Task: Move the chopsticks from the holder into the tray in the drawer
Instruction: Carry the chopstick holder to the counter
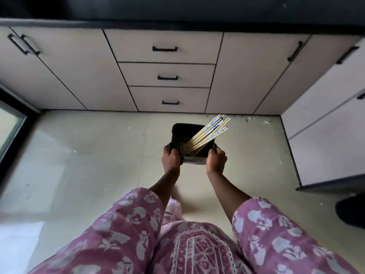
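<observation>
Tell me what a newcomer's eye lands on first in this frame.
The bundle of chopsticks draws the eye first, leaning toward the right out of a black holder at frame centre. The left hand and right hand grip the holder's near corners above the pale floor. Behind, three stacked drawers with black handles are all shut.

A home kitchen: pale base cabinets with a drawer stack under a dark countertop.
</observation>
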{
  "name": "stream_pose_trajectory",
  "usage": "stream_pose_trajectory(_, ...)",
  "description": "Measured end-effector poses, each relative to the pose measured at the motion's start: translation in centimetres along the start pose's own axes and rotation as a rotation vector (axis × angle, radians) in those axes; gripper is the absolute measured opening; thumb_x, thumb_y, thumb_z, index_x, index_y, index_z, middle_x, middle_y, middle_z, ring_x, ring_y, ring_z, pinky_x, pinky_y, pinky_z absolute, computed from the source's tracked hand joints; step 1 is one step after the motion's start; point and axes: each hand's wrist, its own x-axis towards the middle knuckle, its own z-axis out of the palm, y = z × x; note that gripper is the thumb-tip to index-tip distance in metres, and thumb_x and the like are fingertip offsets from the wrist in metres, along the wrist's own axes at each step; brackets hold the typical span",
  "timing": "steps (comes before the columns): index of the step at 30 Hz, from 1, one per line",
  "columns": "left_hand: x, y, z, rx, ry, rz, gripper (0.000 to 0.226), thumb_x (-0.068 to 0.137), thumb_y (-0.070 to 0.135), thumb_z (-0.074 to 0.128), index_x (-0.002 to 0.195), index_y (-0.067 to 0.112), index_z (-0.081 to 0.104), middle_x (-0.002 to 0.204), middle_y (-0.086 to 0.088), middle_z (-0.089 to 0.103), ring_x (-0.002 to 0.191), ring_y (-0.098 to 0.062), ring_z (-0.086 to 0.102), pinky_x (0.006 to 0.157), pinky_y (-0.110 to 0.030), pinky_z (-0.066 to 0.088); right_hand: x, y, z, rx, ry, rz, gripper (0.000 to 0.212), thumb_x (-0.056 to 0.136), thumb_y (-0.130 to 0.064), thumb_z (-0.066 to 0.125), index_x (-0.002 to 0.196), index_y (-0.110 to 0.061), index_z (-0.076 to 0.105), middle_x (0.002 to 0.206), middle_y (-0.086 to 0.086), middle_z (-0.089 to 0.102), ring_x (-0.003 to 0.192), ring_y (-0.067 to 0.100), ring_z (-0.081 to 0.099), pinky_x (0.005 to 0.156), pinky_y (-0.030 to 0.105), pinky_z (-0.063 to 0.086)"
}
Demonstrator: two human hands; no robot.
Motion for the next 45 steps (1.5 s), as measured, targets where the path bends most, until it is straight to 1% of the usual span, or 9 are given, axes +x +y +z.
stream_pose_trajectory(3, 5.0, 4.4, 1.0, 0.033, -0.015, 0.038, 0.035, 0.087, 0.004, 0.038, 0.119, 0.010, 0.052, 0.098, -0.010, 0.055, 0.080, -0.024, 0.053, 0.077, -0.043, 0.053, 3.5, -5.0, 3.4, 0.019, 0.008, -0.038, 0.029, 0.087, -0.005, 0.040, 0.100, 0.006, 0.063, 0.098, 0.031, 0.063, 0.100, 0.045, 0.052, 0.071, 0.033, 0.026)
stream_pose_trajectory(6, 9.8, 9.1, 1.9, 0.011, -0.023, 0.103, 0.034, 0.089, 0.005, 0.040, 0.121, 0.009, 0.051, 0.102, -0.011, 0.055, 0.085, -0.026, 0.053, 0.081, -0.046, 0.053, 6.5, -10.6, 6.8, 0.065, 0.021, -0.087, 0.045, 0.079, -0.020, 0.033, 0.098, 0.008, 0.062, 0.101, 0.032, 0.062, 0.100, 0.045, 0.052, 0.071, 0.032, 0.026)
stream_pose_trajectory(14, 21.2, 22.6, 6.8, -0.127, -0.017, 0.218, 0.029, 0.087, 0.005, 0.042, 0.114, 0.004, 0.053, 0.075, 0.000, 0.052, 0.062, -0.013, 0.048, 0.059, -0.033, 0.046, 14.8, -25.6, 13.3, 0.136, 0.056, -0.192, 0.063, 0.066, -0.025, 0.028, 0.107, 0.006, 0.064, 0.107, 0.032, 0.062, 0.104, 0.043, 0.052, 0.073, 0.038, 0.036)
stream_pose_trajectory(16, 23.9, 25.6, 8.4, -0.130, -0.035, 0.235, 0.029, 0.088, 0.006, 0.041, 0.114, 0.008, 0.053, 0.079, 0.000, 0.053, 0.068, -0.013, 0.050, 0.064, -0.035, 0.047, 17.4, -28.9, 14.6, 0.139, 0.052, -0.192, 0.053, 0.077, -0.025, 0.034, 0.110, 0.005, 0.063, 0.110, 0.030, 0.062, 0.107, 0.041, 0.053, 0.072, 0.037, 0.036)
stream_pose_trajectory(19, 27.8, 29.8, 10.7, -0.135, -0.041, 0.276, 0.027, 0.089, 0.008, 0.041, 0.112, 0.010, 0.053, 0.083, -0.001, 0.055, 0.074, -0.014, 0.053, 0.070, -0.039, 0.049, 21.5, -33.6, 16.3, 0.143, 0.048, -0.188, 0.036, 0.090, -0.013, 0.041, 0.116, 0.001, 0.061, 0.117, 0.025, 0.059, 0.114, 0.039, 0.050, 0.086, 0.041, 0.043)
stream_pose_trajectory(29, 38.1, 39.8, 17.2, -0.121, 0.009, 0.299, 0.033, 0.091, 0.013, 0.041, 0.121, 0.006, 0.051, 0.093, -0.007, 0.056, 0.076, -0.014, 0.053, 0.061, -0.031, 0.051, 33.1, -45.6, 21.2, 0.139, -0.046, -0.243, 0.030, 0.088, -0.011, 0.042, 0.099, 0.008, 0.061, 0.110, 0.027, 0.061, 0.103, 0.039, 0.056, 0.075, 0.037, 0.039)
stream_pose_trajectory(33, 42.3, 42.5, 18.3, -0.050, 0.044, 0.283, 0.035, 0.090, 0.018, 0.042, 0.122, 0.008, 0.053, 0.107, -0.014, 0.056, 0.088, -0.022, 0.056, 0.069, -0.038, 0.055, 35.9, -48.4, 23.6, 0.144, -0.067, -0.242, 0.029, 0.088, -0.012, 0.041, 0.094, 0.006, 0.063, 0.106, 0.026, 0.064, 0.090, 0.033, 0.057, 0.070, 0.033, 0.035)
stream_pose_trajectory(40, 50.0, 46.7, 20.0, -0.033, 0.024, 0.242, 0.027, 0.089, 0.021, 0.044, 0.109, 0.012, 0.059, 0.102, -0.009, 0.057, 0.084, -0.020, 0.057, 0.064, -0.039, 0.059, 40.8, -52.9, 28.1, 0.099, -0.023, -0.221, 0.032, 0.089, -0.011, 0.041, 0.104, 0.006, 0.064, 0.113, 0.025, 0.063, 0.106, 0.038, 0.058, 0.084, 0.037, 0.044)
stream_pose_trajectory(45, 54.7, 50.0, 21.2, 0.009, 0.017, 0.238, 0.018, 0.087, 0.023, 0.045, 0.094, 0.017, 0.060, 0.093, -0.007, 0.059, 0.090, -0.027, 0.059, 0.073, -0.049, 0.057, 43.7, -56.3, 31.1, 0.092, -0.006, -0.202, 0.031, 0.088, -0.011, 0.041, 0.100, 0.006, 0.064, 0.112, 0.026, 0.064, 0.105, 0.039, 0.058, 0.087, 0.038, 0.044)
